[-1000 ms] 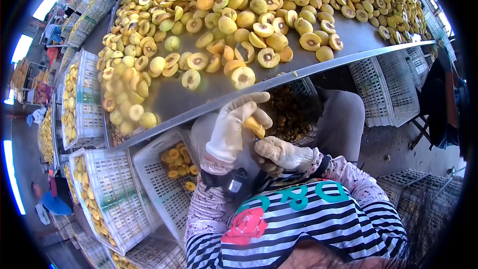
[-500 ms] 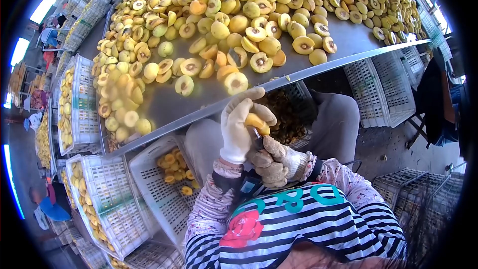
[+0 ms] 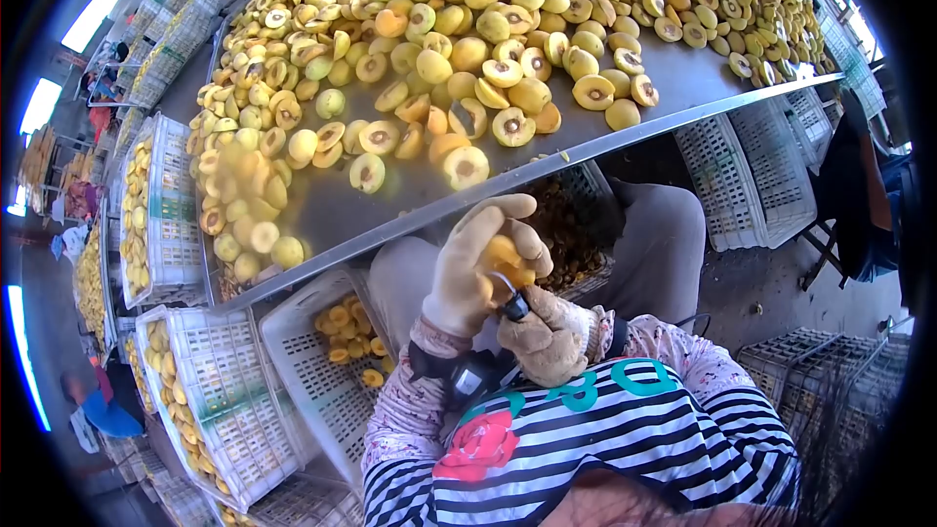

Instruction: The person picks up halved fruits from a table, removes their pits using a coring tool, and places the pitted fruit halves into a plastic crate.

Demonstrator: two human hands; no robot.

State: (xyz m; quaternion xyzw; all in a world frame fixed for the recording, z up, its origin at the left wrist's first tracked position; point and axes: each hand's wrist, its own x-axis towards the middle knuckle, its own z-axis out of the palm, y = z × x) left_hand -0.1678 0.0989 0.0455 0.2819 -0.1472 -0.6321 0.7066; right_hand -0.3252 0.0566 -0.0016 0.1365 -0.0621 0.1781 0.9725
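My left hand (image 3: 459, 273), in a pale work glove, grips a yellow peach half (image 3: 506, 262) between thumb and fingers, above my lap. My right hand (image 3: 549, 340), in a dirtier glove, is closed around a pitting knife (image 3: 513, 304). Its black collar and thin curved metal blade show; the handle is hidden in my fist. The blade reaches up to the peach half, though its tip cannot be made out clearly. Ahead of my hands, many halved peaches (image 3: 468, 168), several with brown pits in them, lie on the metal table (image 3: 625, 144).
Between my knees stands a container of dark pits (image 3: 566, 234). A white crate (image 3: 327, 400) with some peach halves is at my left, beside a fuller crate (image 3: 229, 410). More crates (image 3: 732, 176) stand right, under the table's raised metal edge (image 3: 410, 218).
My left hand has tilted and come slightly lower, turning the peach half. My right hand has shifted a little right and down, and the knife's curved blade shows more plainly.
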